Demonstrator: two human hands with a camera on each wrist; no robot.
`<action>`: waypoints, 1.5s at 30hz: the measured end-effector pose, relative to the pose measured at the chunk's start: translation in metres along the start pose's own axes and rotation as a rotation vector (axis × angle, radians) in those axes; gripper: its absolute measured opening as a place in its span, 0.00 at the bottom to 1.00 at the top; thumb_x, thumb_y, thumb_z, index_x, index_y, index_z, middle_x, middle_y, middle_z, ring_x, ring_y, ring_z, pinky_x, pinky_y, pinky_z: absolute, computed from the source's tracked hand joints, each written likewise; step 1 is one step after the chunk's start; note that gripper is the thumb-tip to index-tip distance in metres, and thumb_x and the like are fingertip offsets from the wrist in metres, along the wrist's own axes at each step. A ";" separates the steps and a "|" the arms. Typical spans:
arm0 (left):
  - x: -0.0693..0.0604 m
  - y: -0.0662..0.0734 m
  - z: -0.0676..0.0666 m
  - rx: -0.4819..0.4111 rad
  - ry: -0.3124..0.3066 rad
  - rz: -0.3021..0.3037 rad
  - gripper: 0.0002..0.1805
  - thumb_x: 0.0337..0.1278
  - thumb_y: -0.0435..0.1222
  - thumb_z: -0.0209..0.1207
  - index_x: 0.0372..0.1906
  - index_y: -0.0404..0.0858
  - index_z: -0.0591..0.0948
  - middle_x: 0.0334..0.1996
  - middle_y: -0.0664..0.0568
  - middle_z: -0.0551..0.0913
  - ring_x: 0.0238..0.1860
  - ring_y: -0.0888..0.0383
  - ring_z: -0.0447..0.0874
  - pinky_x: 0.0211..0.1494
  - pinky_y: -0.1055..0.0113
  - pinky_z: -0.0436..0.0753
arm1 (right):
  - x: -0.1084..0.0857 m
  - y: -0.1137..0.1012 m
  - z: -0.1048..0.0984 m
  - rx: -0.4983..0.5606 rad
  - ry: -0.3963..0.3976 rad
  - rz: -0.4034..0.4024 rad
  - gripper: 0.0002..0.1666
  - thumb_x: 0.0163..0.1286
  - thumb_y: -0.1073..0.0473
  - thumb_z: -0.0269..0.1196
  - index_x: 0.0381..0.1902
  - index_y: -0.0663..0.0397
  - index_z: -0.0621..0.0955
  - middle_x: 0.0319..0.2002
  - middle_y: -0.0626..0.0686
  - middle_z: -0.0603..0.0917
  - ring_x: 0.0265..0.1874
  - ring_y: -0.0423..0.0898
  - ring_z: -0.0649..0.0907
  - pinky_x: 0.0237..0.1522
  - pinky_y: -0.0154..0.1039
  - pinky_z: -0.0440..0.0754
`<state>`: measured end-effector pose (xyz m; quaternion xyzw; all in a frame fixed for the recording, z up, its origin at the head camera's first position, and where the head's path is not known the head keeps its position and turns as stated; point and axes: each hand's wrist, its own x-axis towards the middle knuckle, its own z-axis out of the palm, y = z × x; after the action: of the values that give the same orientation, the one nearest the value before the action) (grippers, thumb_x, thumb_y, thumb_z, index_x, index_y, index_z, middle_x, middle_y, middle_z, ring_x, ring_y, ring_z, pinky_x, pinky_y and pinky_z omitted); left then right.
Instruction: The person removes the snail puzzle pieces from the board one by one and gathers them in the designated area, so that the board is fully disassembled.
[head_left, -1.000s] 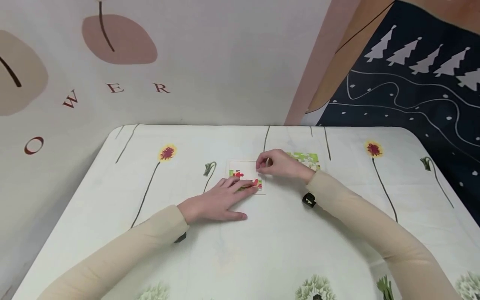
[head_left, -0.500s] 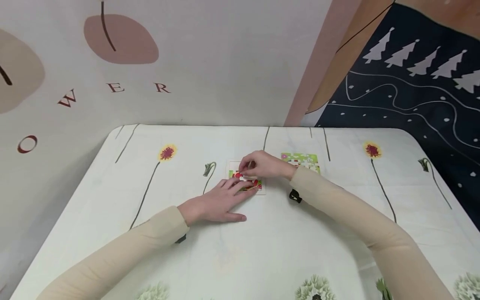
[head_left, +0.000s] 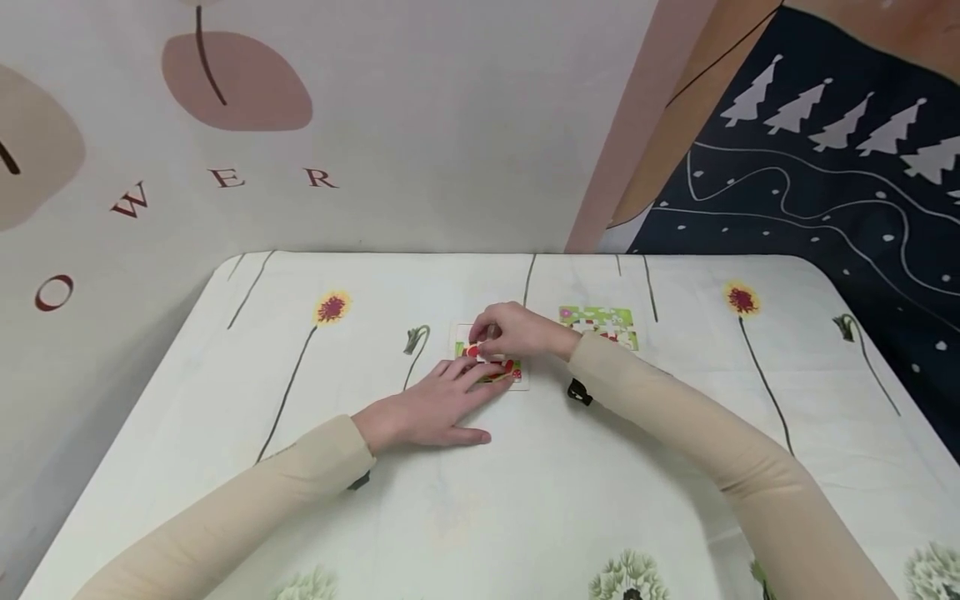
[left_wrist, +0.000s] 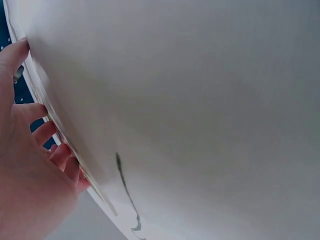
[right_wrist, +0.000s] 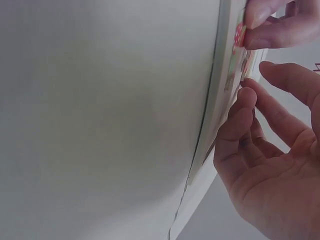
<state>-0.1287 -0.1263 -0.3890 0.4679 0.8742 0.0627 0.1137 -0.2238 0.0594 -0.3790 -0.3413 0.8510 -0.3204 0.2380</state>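
Observation:
In the head view my left hand (head_left: 431, 410) lies with spread fingers across the lower part of a small framed picture board (head_left: 523, 385). My right hand (head_left: 521, 332) is over the board's upper right, thumb and finger pinching a small puzzle piece that the fingertips mostly hide. Red and green picture parts show between the hands. The left wrist view has my left hand (left_wrist: 35, 160) with its fingers along the board's edge. Close to the board surface, my right hand (right_wrist: 275, 150) has curled fingers in the right wrist view, near my left fingertips.
A second green picture puzzle (head_left: 600, 318) lies right of the board, partly behind my right sleeve (head_left: 675, 400). White cloth with printed flowers (head_left: 332, 308) covers the table. A printed curtain (head_left: 412, 125) hangs behind the far edge.
My right hand has moved left from the board's right edge to over its upper middle, uncovering more of the second puzzle. My left hand stays in place on the board.

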 end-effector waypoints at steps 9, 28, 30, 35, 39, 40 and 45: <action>0.000 0.000 -0.001 0.009 0.002 0.004 0.41 0.65 0.56 0.53 0.76 0.43 0.55 0.73 0.46 0.55 0.70 0.43 0.51 0.67 0.45 0.54 | 0.000 -0.001 0.000 0.038 0.022 -0.005 0.07 0.66 0.68 0.60 0.40 0.60 0.82 0.32 0.50 0.82 0.31 0.43 0.77 0.34 0.34 0.75; 0.001 0.001 0.000 -0.003 -0.015 -0.013 0.42 0.65 0.57 0.53 0.76 0.44 0.55 0.73 0.47 0.54 0.70 0.43 0.51 0.67 0.44 0.55 | 0.002 0.000 0.003 0.115 0.091 -0.044 0.06 0.66 0.71 0.60 0.34 0.56 0.80 0.32 0.50 0.83 0.32 0.44 0.79 0.34 0.34 0.75; 0.001 0.001 0.000 -0.001 -0.013 -0.013 0.42 0.65 0.57 0.52 0.76 0.44 0.55 0.73 0.47 0.54 0.70 0.43 0.51 0.67 0.44 0.56 | 0.001 -0.001 0.004 0.120 0.095 -0.043 0.06 0.66 0.71 0.60 0.34 0.57 0.81 0.32 0.50 0.83 0.31 0.44 0.79 0.34 0.35 0.75; 0.000 0.001 0.000 0.009 0.002 -0.006 0.41 0.65 0.57 0.52 0.76 0.44 0.56 0.73 0.47 0.55 0.70 0.43 0.51 0.66 0.44 0.57 | 0.002 -0.002 0.004 0.143 0.132 -0.009 0.06 0.66 0.71 0.60 0.35 0.57 0.81 0.32 0.50 0.83 0.33 0.44 0.79 0.37 0.36 0.76; 0.000 0.001 0.001 0.011 0.010 -0.002 0.41 0.64 0.57 0.53 0.76 0.44 0.56 0.73 0.47 0.56 0.70 0.43 0.52 0.66 0.45 0.57 | 0.003 -0.001 0.003 0.146 0.153 0.013 0.06 0.66 0.71 0.60 0.35 0.57 0.81 0.33 0.49 0.84 0.34 0.44 0.80 0.41 0.36 0.75; 0.000 0.001 0.001 0.011 0.011 -0.001 0.41 0.64 0.57 0.53 0.76 0.43 0.56 0.73 0.47 0.56 0.70 0.43 0.52 0.66 0.45 0.57 | 0.003 -0.001 0.003 0.147 0.153 0.013 0.06 0.66 0.71 0.60 0.35 0.57 0.81 0.33 0.50 0.84 0.34 0.44 0.80 0.41 0.36 0.75; 0.000 0.002 0.001 0.005 -0.001 -0.008 0.41 0.65 0.57 0.52 0.76 0.43 0.55 0.73 0.47 0.55 0.71 0.42 0.50 0.67 0.45 0.55 | 0.001 0.001 0.001 0.141 0.143 0.007 0.05 0.67 0.71 0.60 0.35 0.58 0.81 0.33 0.50 0.84 0.35 0.44 0.80 0.43 0.37 0.75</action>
<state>-0.1268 -0.1255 -0.3890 0.4646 0.8763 0.0598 0.1130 -0.2237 0.0589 -0.3806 -0.2970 0.8423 -0.4021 0.2014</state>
